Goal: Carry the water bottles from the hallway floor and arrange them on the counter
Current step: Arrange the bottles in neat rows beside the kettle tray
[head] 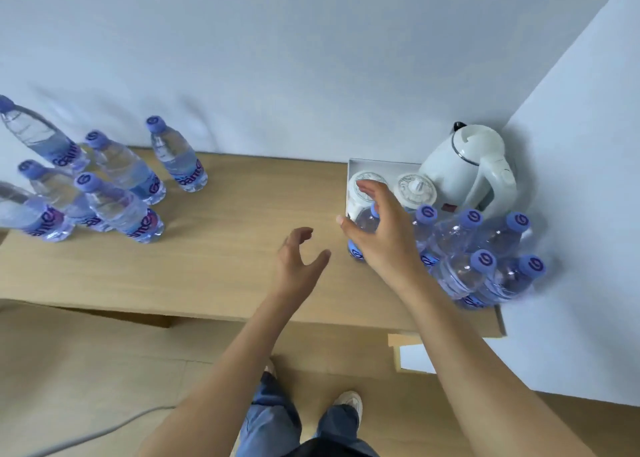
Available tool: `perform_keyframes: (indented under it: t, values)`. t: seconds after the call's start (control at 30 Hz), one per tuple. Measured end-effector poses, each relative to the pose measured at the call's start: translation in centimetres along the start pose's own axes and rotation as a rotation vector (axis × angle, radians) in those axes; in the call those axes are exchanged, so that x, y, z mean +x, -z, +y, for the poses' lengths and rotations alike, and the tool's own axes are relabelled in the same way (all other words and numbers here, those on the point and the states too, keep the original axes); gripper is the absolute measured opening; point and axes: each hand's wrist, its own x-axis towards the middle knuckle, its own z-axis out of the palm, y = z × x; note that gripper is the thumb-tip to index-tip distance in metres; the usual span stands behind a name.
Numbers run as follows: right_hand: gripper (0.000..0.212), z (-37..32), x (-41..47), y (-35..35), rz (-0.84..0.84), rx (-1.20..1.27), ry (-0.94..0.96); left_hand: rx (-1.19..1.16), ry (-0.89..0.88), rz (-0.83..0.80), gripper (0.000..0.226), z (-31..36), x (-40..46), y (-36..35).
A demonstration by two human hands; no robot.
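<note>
The water bottle (366, 221) I am concerned with stands on the wooden counter (242, 214) at the left edge of the right-hand cluster of bottles (481, 259), just in front of the white tray (356, 165). Its long axis runs upright, purple cap up and base on the wood, leaning only as the wide lens leans everything. My right hand (377, 228) is on it: fingers curve over the shoulder from the far side and the thumb comes in from the left, so I judge a light grip around the upper body, though the palm hides most of the contact. The bottle therefore lies directly under and ahead of that hand, and the right hand is plainly the nearer one.

My left hand (299, 259) hovers over bare wood just to the left, fingers spread and loosely curled, holding nothing.

Behind the tray's two lidded cups (415, 188) sits a white electric kettle (471, 165). A second group of bottles (104, 186) stands well apart at the counter's left end.
</note>
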Motion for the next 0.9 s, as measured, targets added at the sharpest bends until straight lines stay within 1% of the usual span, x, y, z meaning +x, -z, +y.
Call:
perform_keyframes:
  t: [0.2,0.4,0.57,0.67,0.9]
  values:
    - [0.058,-4.5,1.6,-8.2,-0.189,0.043,0.063,-0.064,0.114,0.21,0.047,-3.2,0.7,8.9]
    - [0.058,-9.2,2.8,-16.9,-0.317,0.046,0.122,-0.121,0.217,0.352,0.044,-7.5,0.9,17.7]
    - [0.059,-11.7,3.6,-23.7,-0.4,0.067,0.124,-0.116,0.239,0.413,0.045,-10.4,1.6,23.6]
    - [0.06,-12.6,3.9,-27.0,-0.436,0.072,0.12,-0.102,0.243,0.423,0.047,-11.9,2.2,26.3]
    - [0.062,-14.0,5.1,-32.8,-0.503,0.034,0.103,-0.112,0.283,0.424,0.05,-14.8,3.1,30.3]
